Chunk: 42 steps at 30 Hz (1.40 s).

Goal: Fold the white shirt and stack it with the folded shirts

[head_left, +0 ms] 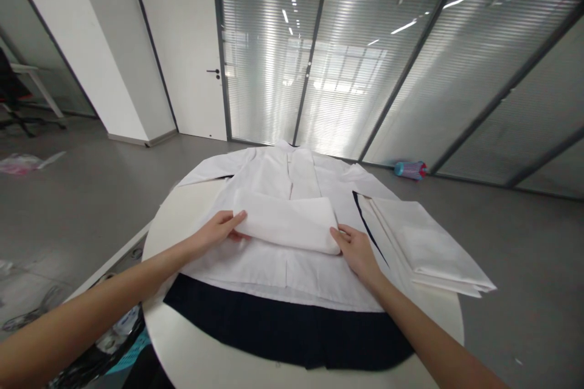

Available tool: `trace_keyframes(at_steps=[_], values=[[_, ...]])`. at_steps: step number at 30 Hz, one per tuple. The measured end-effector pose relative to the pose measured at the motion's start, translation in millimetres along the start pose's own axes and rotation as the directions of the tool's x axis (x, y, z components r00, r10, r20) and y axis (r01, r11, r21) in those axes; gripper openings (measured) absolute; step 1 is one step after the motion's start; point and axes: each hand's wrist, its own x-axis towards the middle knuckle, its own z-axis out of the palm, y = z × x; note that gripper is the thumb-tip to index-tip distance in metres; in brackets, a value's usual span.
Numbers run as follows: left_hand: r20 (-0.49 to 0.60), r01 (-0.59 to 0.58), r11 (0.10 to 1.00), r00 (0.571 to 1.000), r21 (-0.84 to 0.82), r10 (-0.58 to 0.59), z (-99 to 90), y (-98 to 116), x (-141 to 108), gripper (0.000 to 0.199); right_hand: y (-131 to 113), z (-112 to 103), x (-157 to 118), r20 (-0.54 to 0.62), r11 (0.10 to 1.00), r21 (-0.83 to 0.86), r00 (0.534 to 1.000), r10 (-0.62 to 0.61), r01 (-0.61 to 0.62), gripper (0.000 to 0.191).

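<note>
Over the white shirt (269,270), left hand (223,228) and right hand (358,248) pinch opposite ends of the folded cloth (287,220)! Navy fabric (274,327) shows below, on the bench (201,349).

The scene is taken in by a single camera worn on the person's head, angled forward and down. A round white table (438,316) is viewed from above at close range, its near edge cut off by the frame's bottom. Forearms (114,292) are seen entering at both lower sides, the left hand (221,229) and right hand (359,249) framed near the centre. Well beyond, a glass partition (347,55) is faced, and grey floor (515,255) is caught on both sides.
</note>
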Motion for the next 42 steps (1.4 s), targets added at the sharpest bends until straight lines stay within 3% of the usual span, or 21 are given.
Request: trace_keyframes(at_steps=[3, 9, 11, 14, 16, 19, 21, 24, 27, 30, 32, 34, 38, 42], values=[[-0.036, 0.046, 0.993, 0.998, 0.106, -0.043, 0.6, -3.1, 5.5, 0.060, -0.5, 0.3, 2.1, -0.010, 0.998, -0.058, 1.000, 0.007, -0.008, 0.040], [-0.015, 0.150, 0.976, 0.989, 0.158, -0.150, -5.3, 2.2, 17.5, 0.051, -5.0, -4.1, 2.9, -0.006, 0.993, -0.116, 1.000, 0.029, -0.029, 0.030], [-0.020, 0.163, 0.974, 0.987, 0.160, -0.162, -7.1, 10.4, 22.5, 0.045, -9.1, -7.0, 5.7, 0.023, 0.991, -0.128, 0.999, 0.038, -0.035, 0.034], [-0.134, 0.200, 0.963, 0.975, 0.178, -0.178, -9.3, 22.5, 31.1, 0.053, -14.6, -9.7, 17.5, 0.091, 0.981, -0.190, 0.994, 0.053, -0.035, 0.047], [-0.174, 0.155, 0.972, 0.977, 0.174, -0.125, -9.6, 26.4, 37.1, 0.068, -15.4, -9.3, 27.9, 0.079, 0.962, -0.274, 0.997, 0.005, 0.017, 0.046], [-0.090, -0.032, 0.998, 0.995, 0.052, 0.037, -7.8, 22.1, 45.5, 0.098, -11.4, -6.0, 37.8, 0.047, 0.903, -0.417, 0.995, -0.089, 0.100, 0.040], [-0.032, -0.099, 0.993, 0.995, -0.069, 0.097, -6.1, 13.4, 51.1, 0.109, -7.8, -3.3, 37.1, 0.053, 0.845, -0.523, 0.993, -0.104, 0.116, 0.041], [0.007, -0.049, 0.991, 0.999, -0.122, 0.050, -5.7, -0.8, 59.0, 0.105, -6.2, -2.1, 28.6, 0.051, 0.730, -0.674, 0.993, -0.106, 0.112, 0.044], [-0.119, -0.079, 0.990, 0.989, 0.118, 0.093, -8.7, -5.9, 64.0, 0.093, -11.5, -6.1, 21.9, 0.004, 0.708, -0.703, 0.995, -0.096, 0.072, 0.038], [-0.196, -0.227, 0.844, 0.913, 0.487, 0.358, -9.3, 3.9, 66.3, 0.076, -22.9, -10.3, 23.5, -0.084, 0.763, -0.639, 0.978, -0.192, 0.095, 0.039], [-0.093, -0.342, 0.676, 0.850, 0.653, 0.519, -3.7, 16.5, 68.6, 0.055, -33.7, -7.8, 28.3, -0.086, 0.751, -0.626, 0.938, -0.335, 0.211, 0.040], [0.059, -0.430, 0.533, 0.814, 0.729, 0.577, 8.3, 29.3, 72.4, 0.039, -46.4, 1.4, 34.0, 0.005, 0.687, -0.634, 0.891, -0.454, 0.354, 0.040], [0.315, -0.507, 0.373, 0.827, 0.777, 0.466, 39.4, 37.3, 79.3, 0.050, -64.7, 34.2, 41.0, 0.272, 0.596, -0.624, 0.856, -0.440, 0.505, 0.054], [0.404, -0.477, 0.266, 0.869, 0.838, 0.285, 54.9, 20.7, 74.7, 0.069, -58.1, 58.6, 39.3, 0.416, 0.555, -0.633, 0.842, -0.344, 0.540, 0.067]])
